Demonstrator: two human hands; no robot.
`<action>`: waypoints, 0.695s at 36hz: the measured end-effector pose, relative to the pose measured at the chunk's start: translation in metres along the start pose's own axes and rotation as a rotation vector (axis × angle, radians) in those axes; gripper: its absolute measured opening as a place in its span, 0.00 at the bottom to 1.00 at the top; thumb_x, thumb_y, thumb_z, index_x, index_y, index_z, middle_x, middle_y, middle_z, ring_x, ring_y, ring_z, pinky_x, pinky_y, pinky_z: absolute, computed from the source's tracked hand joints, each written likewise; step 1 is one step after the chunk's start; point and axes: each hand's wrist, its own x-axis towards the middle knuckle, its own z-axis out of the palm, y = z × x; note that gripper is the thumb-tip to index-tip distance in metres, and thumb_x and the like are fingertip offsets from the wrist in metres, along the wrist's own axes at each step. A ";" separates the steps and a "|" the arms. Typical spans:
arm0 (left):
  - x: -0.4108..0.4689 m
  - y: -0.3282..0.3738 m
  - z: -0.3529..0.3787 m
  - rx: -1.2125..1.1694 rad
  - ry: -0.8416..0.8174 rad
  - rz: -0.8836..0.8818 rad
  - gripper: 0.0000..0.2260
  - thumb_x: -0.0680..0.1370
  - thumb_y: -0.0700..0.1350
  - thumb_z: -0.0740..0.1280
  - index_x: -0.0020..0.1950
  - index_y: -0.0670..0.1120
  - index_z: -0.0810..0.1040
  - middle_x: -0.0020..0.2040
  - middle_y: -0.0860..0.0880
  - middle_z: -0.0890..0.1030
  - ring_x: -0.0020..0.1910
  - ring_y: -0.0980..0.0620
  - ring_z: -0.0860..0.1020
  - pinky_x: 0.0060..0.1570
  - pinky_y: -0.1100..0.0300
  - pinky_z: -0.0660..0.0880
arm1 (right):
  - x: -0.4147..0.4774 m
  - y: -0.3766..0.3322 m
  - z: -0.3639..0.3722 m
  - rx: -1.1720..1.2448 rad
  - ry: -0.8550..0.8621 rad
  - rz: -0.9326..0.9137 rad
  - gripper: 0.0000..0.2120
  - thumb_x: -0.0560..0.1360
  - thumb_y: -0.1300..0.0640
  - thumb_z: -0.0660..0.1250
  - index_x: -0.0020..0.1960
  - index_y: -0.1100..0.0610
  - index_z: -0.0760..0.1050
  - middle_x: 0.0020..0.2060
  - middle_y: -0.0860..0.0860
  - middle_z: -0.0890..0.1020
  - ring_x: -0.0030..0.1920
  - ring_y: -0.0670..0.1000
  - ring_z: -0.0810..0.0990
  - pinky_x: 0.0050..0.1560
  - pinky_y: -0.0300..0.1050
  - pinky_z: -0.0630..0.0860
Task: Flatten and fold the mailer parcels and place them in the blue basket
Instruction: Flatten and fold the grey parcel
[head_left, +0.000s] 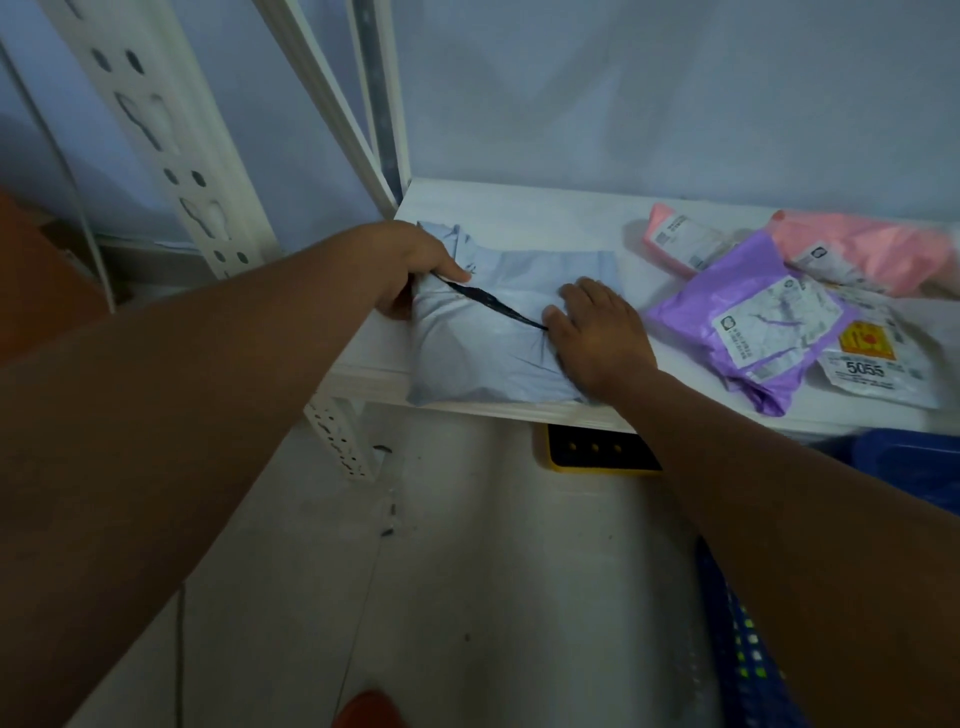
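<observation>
A pale blue mailer parcel (488, 358) lies on the white shelf (524, 213), near its left front corner, with a dark fold line running across it. My left hand (415, 270) grips the parcel's left edge, thumb on top. My right hand (597, 332) lies flat on the parcel's right part, fingers spread and pressing down. A purple mailer (743, 317) with a white label sits to the right. Two pink mailers (675, 236) (872, 254) lie behind it. The blue basket (748, 660) shows at the lower right, partly hidden by my right arm.
A white perforated shelf upright (171, 135) stands at the left. A white label sheet with a yellow patch (872, 358) lies by the purple mailer. A yellow-edged black object (597, 449) sits under the shelf. Another blue container (919, 462) is at the right edge.
</observation>
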 end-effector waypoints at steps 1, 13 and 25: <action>0.003 -0.004 -0.002 -0.042 -0.018 0.011 0.18 0.72 0.43 0.78 0.59 0.42 0.80 0.59 0.47 0.82 0.55 0.48 0.80 0.60 0.52 0.77 | -0.002 -0.001 -0.001 0.009 -0.005 -0.022 0.25 0.82 0.45 0.51 0.71 0.59 0.68 0.69 0.58 0.71 0.71 0.59 0.67 0.72 0.54 0.61; -0.041 0.033 -0.029 -0.111 0.416 1.127 0.20 0.69 0.46 0.79 0.52 0.49 0.71 0.50 0.51 0.77 0.46 0.56 0.76 0.46 0.65 0.74 | -0.006 -0.028 -0.049 0.754 0.463 0.201 0.14 0.77 0.60 0.60 0.59 0.56 0.80 0.55 0.54 0.82 0.56 0.54 0.78 0.61 0.46 0.71; -0.032 -0.089 -0.010 0.758 0.309 1.204 0.10 0.69 0.39 0.64 0.49 0.43 0.70 0.50 0.42 0.73 0.48 0.43 0.72 0.48 0.43 0.72 | -0.035 -0.037 -0.033 1.871 -0.078 0.717 0.24 0.81 0.40 0.57 0.65 0.58 0.73 0.55 0.61 0.81 0.52 0.60 0.81 0.50 0.57 0.81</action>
